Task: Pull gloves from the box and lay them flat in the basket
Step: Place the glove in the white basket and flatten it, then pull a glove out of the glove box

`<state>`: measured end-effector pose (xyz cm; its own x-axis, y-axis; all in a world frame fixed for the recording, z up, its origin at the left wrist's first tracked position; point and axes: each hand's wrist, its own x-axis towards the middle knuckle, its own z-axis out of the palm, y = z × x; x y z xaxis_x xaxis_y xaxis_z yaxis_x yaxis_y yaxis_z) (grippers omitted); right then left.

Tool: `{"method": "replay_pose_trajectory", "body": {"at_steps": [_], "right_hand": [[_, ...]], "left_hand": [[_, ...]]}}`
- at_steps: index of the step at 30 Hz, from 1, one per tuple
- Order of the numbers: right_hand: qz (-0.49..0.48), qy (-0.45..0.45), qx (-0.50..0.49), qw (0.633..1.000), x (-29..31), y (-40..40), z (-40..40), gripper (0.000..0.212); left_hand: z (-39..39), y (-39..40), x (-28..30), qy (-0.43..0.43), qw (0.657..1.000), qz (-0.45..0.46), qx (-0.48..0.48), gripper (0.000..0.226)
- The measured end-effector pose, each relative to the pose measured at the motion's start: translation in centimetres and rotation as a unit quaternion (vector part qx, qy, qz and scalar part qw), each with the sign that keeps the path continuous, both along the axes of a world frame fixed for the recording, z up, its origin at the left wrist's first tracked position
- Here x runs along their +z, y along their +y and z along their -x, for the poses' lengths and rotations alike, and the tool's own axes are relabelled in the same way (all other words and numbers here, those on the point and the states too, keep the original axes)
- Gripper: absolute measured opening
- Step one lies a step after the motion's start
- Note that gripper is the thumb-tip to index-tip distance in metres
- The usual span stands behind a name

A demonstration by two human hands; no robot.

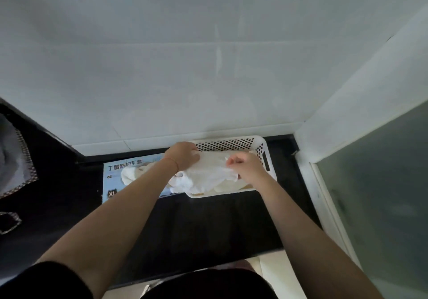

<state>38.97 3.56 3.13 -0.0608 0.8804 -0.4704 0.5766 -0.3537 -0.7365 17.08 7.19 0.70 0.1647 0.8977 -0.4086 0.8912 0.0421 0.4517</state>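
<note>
left hand [184, 155]: fingers curled on the far-left edge of a thin white disposable glove [208, 171], at 11 o'clock of the basket.
right hand [245, 165]: pinches the same glove's right side, at 3 o'clock.
glove: stretched between both hands over the white perforated plastic basket [234, 142], above other white gloves lying inside.
box: pale blue cardboard glove box [129, 166], touching the basket at 9 o'clock.
worktop: black worktop [208, 224] carries both.

Left forearm crosses the glove box [120, 173], hiding its opening and part of its print; left hand [184, 156] covers the basket's [231, 144] far-left corner; a white glove [208, 171] masks the basket floor; right hand [245, 164] fingertips blurred, grip indistinct
</note>
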Motion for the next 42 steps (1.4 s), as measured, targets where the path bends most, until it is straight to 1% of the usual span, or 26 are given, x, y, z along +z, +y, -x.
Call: {"method": "replay_pose_trajectory", "body": {"at_steps": [2,5,7,8,10,13,14,15,17,19,23,25,27,30,32,33,34,36,38,40,41,42], "right_hand": [[-0.009,0.003,-0.001,1.0,-1.4,0.5,-1.2,0.016],[-0.007,0.006,-0.001,1.0,-2.4,1.3,-2.4,0.021],[0.002,-0.001,-0.002,1.0,-2.8,1.9,-3.6,0.024],[0.01,-0.009,0.006,1.0,-3.0,2.2,-4.1,0.028],[0.02,-0.047,0.05,0.997,-3.8,2.9,-5.2,0.04],[0.028,-0.108,0.115,0.987,-4.6,3.6,-5.7,0.052],[0.03,-0.121,0.13,0.984,-4.7,3.8,-5.8,0.054],[0.029,-0.132,0.144,0.98,-4.9,3.9,-5.7,0.055],[0.022,-0.15,0.161,0.975,-4.9,4.1,-5.6,0.056],[0.011,-0.156,0.175,0.972,-4.6,4.3,-5.8,0.056],[0.016,-0.183,0.182,0.966,-3.7,5.3,-6.6,0.054],[0.023,-0.21,0.195,0.958,-3.4,5.8,-6.8,0.045],[0.035,-0.236,0.215,0.947,-3.3,6.2,-6.6,0.04],[0.03,-0.28,0.256,0.925,-3.4,6.2,-6.1,0.038],[0.012,-0.305,0.279,0.911,-3.6,5.8,-5.7,0.036],[0.007,-0.313,0.286,0.905,-3.8,5.6,-5.5,0.037],[0.004,-0.321,0.291,0.901,-3.9,5.4,-5.5,0.037],[0.0,-0.333,0.293,0.896,-4.0,5.0,-5.4,0.034],[0.0,-0.344,0.295,0.892,-4.0,4.7,-5.6,0.034],[-0.004,-0.349,0.291,0.891,-3.8,4.5,-5.5,0.037],[-0.008,-0.35,0.284,0.893,-3.6,4.4,-5.4,0.038],[-0.019,-0.353,0.273,0.895,-3.3,4.4,-5.2,0.039]], "left_hand": [[-1.4,0.7,-0.7,0.036,0.999,-0.005,-0.014,0.03],[-3.0,1.5,-1.3,0.081,0.996,-0.025,-0.028,0.034],[-4.2,2.1,-1.5,0.109,0.993,-0.035,-0.019,0.035],[-4.7,2.4,-1.7,0.119,0.992,-0.035,-0.01,0.034],[-5.7,2.4,-1.8,0.153,0.987,-0.046,0.002,0.028],[-6.8,1.4,-2.2,0.21,0.97,-0.122,-0.005,0.022],[-7.2,0.9,-2.6,0.21,0.968,-0.139,-0.015,0.022],[-7.6,0.3,-2.7,0.192,0.972,-0.132,-0.026,0.022],[-8.2,-0.8,-3.0,0.146,0.986,-0.067,-0.051,0.029],[-8.2,-1.3,-3.4,0.149,0.986,-0.015,-0.074,0.038],[-7.3,-1.2,-3.7,0.131,0.991,0.037,-0.019,0.04],[-7.0,-1.1,-3.3,0.151,0.987,0.054,-0.004,0.038],[-7.0,-0.9,-2.7,0.165,0.985,0.052,0.012,0.035],[-8.1,-1.1,-2.5,0.123,0.992,-0.015,0.029,0.031],[-9.2,-1.4,-3.0,0.102,0.993,-0.057,0.002,0.041],[-9.5,-1.5,-3.4,0.107,0.993,-0.052,-0.021,0.049],[-9.7,-1.5,-4.0,0.118,0.992,-0.03,-0.037,0.059],[-9.3,-1.6,-4.8,0.123,0.991,0.038,-0.036,0.079],[-8.6,-1.8,-5.4,0.097,0.989,0.108,-0.021,0.094],[-8.2,-2.1,-5.2,0.065,0.987,0.148,-0.01,0.098],[-8.1,-2.0,-4.7,0.053,0.988,0.142,0.0,0.094],[-8.1,-1.9,-4.1,0.046,0.992,0.115,0.02,0.085]]}}
